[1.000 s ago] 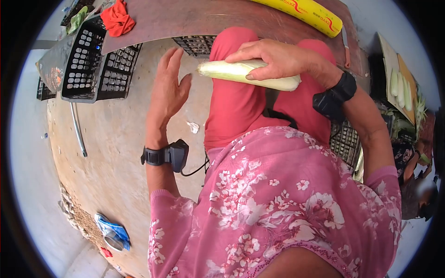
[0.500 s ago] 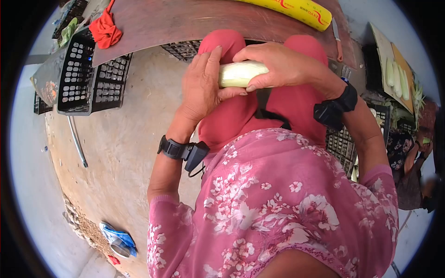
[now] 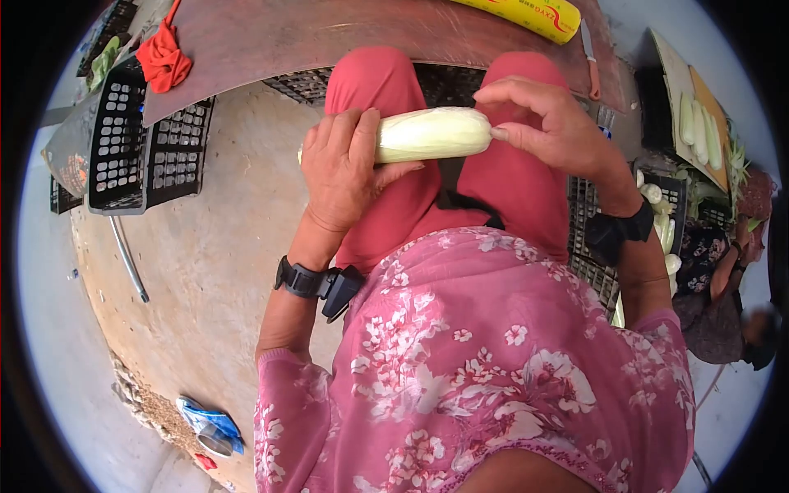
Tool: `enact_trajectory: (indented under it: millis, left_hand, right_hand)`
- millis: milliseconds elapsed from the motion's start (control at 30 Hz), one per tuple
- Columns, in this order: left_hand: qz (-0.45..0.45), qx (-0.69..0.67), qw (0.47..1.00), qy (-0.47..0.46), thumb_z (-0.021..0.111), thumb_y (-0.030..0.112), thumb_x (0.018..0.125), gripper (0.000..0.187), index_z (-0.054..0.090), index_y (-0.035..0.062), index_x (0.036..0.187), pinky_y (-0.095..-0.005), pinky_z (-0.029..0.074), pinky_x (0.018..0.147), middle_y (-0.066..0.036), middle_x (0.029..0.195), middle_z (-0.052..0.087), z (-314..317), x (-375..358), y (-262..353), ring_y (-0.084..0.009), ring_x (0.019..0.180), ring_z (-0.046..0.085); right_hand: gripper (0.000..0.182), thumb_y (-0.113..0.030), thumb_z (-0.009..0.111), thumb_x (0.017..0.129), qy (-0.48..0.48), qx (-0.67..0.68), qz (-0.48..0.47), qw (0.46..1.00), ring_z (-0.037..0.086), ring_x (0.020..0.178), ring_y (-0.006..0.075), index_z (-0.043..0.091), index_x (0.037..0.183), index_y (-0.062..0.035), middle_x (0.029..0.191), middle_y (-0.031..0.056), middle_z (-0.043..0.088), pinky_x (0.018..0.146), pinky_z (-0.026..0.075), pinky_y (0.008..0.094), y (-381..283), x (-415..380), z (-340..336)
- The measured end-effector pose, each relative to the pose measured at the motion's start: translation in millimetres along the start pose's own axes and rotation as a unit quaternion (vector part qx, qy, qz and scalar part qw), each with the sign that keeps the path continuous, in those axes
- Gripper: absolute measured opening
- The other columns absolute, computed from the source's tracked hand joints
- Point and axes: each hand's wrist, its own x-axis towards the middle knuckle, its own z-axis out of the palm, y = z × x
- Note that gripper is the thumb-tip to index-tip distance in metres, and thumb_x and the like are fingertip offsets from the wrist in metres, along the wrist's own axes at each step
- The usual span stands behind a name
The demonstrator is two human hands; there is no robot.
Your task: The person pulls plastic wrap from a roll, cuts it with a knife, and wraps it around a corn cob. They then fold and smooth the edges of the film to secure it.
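A pale green-white ear of corn (image 3: 436,134), in its husk, lies crosswise above my knees. Its surface has a shine like clear film. My left hand (image 3: 341,160) is wrapped around the left part of the ear, its fingers over the top and the thumb along the lower side. My right hand (image 3: 551,123) is at the other end with thumb and forefinger spread apart. The thumb tip is at the ear's end, perhaps touching it; the other fingers are partly hidden.
Ahead is a low reddish table (image 3: 329,41) with a yellow film roll (image 3: 534,16), a knife (image 3: 590,62) and a red cloth (image 3: 164,62). Black crates (image 3: 177,156) stand left. To the right are corn ears on a board (image 3: 699,131), a crate of corn (image 3: 664,222) and another person (image 3: 715,287).
My right hand has let go of the ear and moved right, its fingers spreading. More of the ear shows now. My left hand has shifted slightly left and down, still gripping.
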Motion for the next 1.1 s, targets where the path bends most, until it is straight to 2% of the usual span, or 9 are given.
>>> enact_trajectory:
  millis: [67,167,367,600,667,700,800,967,1100]
  left_hand:
    - [0.004,0.014,1.000,-0.002,0.081,0.053,0.066,0.073,0.061,0.0036,0.115,-0.0399,0.046,0.077,-0.010,0.106,0.064,0.7,0.0,1.2,-0.0290,0.092,0.060]
    - [0.012,0.030,0.999,0.006,0.081,0.052,0.067,0.071,0.061,0.0042,0.115,-0.0395,0.046,0.076,-0.009,0.106,0.064,2.0,-1.4,4.5,-0.0280,0.092,0.061]
    - [0.036,0.041,0.998,0.023,0.080,0.048,0.069,0.067,0.061,0.0047,0.116,-0.0402,0.045,0.078,-0.008,0.106,0.064,3.3,-9.9,6.4,-0.0263,0.094,0.061]
    - [0.042,0.044,0.998,0.019,0.080,0.046,0.068,0.067,0.061,0.0045,0.117,-0.0406,0.044,0.081,-0.009,0.108,0.063,2.3,-11.3,8.2,-0.0266,0.095,0.061]
    - [0.053,0.051,0.997,0.030,0.075,0.046,0.073,0.059,0.062,0.0044,0.114,-0.0384,0.043,0.077,-0.008,0.105,0.063,1.8,-8.4,8.3,-0.0243,0.091,0.061]
    - [0.058,0.055,0.996,0.035,0.072,0.046,0.076,0.056,0.063,0.0043,0.113,-0.0374,0.043,0.075,-0.008,0.104,0.063,2.1,-7.5,8.3,-0.0232,0.088,0.061]
    - [0.045,0.039,0.998,0.011,0.079,0.044,0.070,0.064,0.062,0.0043,0.117,-0.0402,0.044,0.081,-0.008,0.107,0.063,1.7,-10.6,8.0,-0.0262,0.095,0.061]
    - [0.054,0.042,0.998,0.015,0.078,0.044,0.071,0.064,0.061,0.0041,0.117,-0.0395,0.044,0.081,-0.008,0.107,0.063,3.3,-10.4,7.2,-0.0260,0.095,0.060]
    - [0.048,0.040,0.998,0.014,0.078,0.045,0.071,0.064,0.061,0.0043,0.117,-0.0393,0.044,0.081,-0.008,0.107,0.063,2.7,-10.3,7.9,-0.0259,0.096,0.060]
  right_hand:
    - [0.032,-0.008,0.068,0.086,0.041,-0.037,-0.061,0.997,0.065,0.096,0.0216,0.063,0.116,-0.0001,0.105,0.0109,0.067,0.085,0.051,0.0322,-3.9,5.6,6.7]
    - [0.024,-0.010,0.066,0.088,0.064,-0.060,-0.093,0.992,0.064,0.091,0.0239,0.066,0.110,-0.0008,0.101,0.0105,0.067,0.082,0.050,0.0332,-6.1,15.3,18.4]
    - [0.020,-0.015,0.056,0.093,0.005,-0.069,-0.077,0.995,0.064,0.085,0.0292,0.067,0.101,-0.0018,0.094,0.0114,0.066,0.077,0.050,0.0371,-4.0,26.2,29.5]
    - [0.011,-0.017,0.057,0.088,-0.046,-0.233,-0.180,0.955,0.061,0.087,0.0232,0.064,0.093,-0.0104,0.087,0.0052,0.061,0.075,0.044,0.0368,-3.4,33.1,31.1]
    - [0.011,-0.017,0.058,0.086,-0.060,-0.277,-0.203,0.937,0.060,0.089,0.0212,0.064,0.094,-0.0121,0.089,0.0035,0.061,0.076,0.042,0.0356,-8.0,34.1,30.4]
    - [0.011,-0.017,0.059,0.086,-0.063,-0.295,-0.205,0.931,0.061,0.089,0.0210,0.064,0.093,-0.0120,0.089,0.0030,0.061,0.077,0.043,0.0358,-9.6,34.8,30.1]
    - [0.011,-0.016,0.060,0.084,-0.075,-0.344,-0.213,0.911,0.061,0.089,0.0201,0.065,0.093,-0.0119,0.089,0.0017,0.062,0.077,0.043,0.0358,-15.7,36.9,30.9]
    - [0.012,-0.015,0.062,0.081,-0.092,-0.413,-0.219,0.879,0.060,0.088,0.0181,0.065,0.092,-0.0119,0.087,0.0000,0.060,0.076,0.043,0.0339,-27.9,39.6,33.2]
    - [0.010,-0.016,0.062,0.080,-0.044,-0.412,-0.243,0.877,0.057,0.083,0.0181,0.061,0.089,-0.0112,0.084,0.0005,0.057,0.073,0.042,0.0336,-23.4,39.3,37.6]
